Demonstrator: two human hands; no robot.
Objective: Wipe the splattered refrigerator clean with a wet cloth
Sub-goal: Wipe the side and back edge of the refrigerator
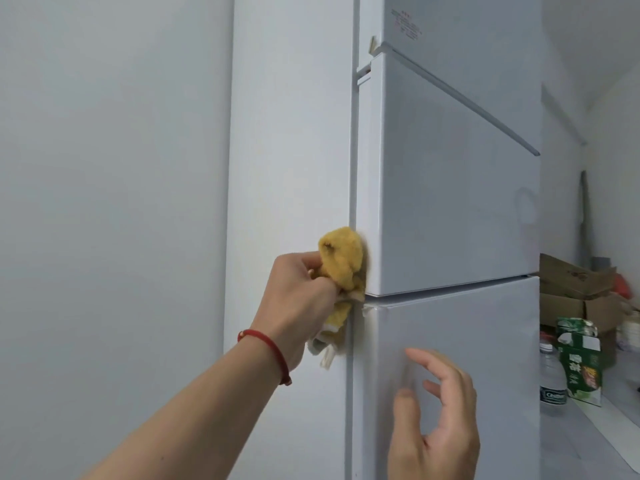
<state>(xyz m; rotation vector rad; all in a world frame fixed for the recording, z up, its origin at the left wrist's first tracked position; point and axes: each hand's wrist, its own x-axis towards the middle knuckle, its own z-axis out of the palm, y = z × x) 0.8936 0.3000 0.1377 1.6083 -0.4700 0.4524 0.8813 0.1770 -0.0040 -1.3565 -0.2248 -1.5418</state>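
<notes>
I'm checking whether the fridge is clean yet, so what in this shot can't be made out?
- Head view: the yellow cloth in the left hand's grip hides the refrigerator edge beneath it.
- Label print on the top door: too small to read.
- Right hand: motion-blurred, so door contact is unclear.
- Splatters: none discernible on the white panels.
</notes>
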